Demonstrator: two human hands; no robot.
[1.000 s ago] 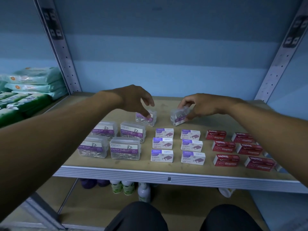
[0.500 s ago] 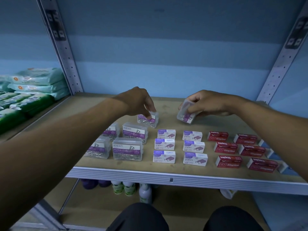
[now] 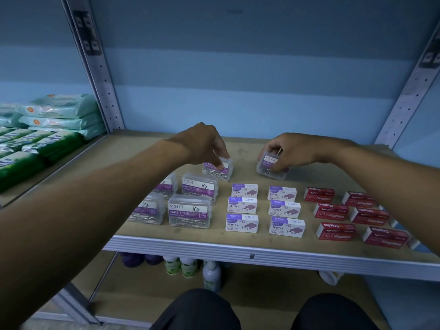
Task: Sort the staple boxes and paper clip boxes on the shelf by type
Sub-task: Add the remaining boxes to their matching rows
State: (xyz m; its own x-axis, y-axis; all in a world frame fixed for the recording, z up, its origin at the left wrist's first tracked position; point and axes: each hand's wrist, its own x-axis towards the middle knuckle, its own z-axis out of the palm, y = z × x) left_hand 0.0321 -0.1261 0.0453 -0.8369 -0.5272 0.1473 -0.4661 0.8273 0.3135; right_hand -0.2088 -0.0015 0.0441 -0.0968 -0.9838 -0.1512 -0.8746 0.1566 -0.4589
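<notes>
On the wooden shelf [image 3: 238, 236] stand clear paper clip boxes [image 3: 189, 211] at the left, white-and-purple staple boxes [image 3: 241, 222] in the middle and red staple boxes [image 3: 335, 231] at the right. My left hand [image 3: 204, 145] pinches a clear paper clip box [image 3: 220, 171] that rests on the shelf behind the left group. My right hand [image 3: 289, 151] grips another clear paper clip box [image 3: 269, 166], tilted and raised slightly, behind the white staple boxes.
Metal uprights [image 3: 95, 67] frame the shelf against a blue wall. Green and pale wipe packs [image 3: 47, 129] are stacked on the neighbouring shelf at the left. Bottles [image 3: 181, 266] stand on the lower shelf. My knees show at the bottom edge.
My right hand has turned its paper clip box so the label faces up and brought it lower. My left hand stays on its box, pressing it closer to the shelf.
</notes>
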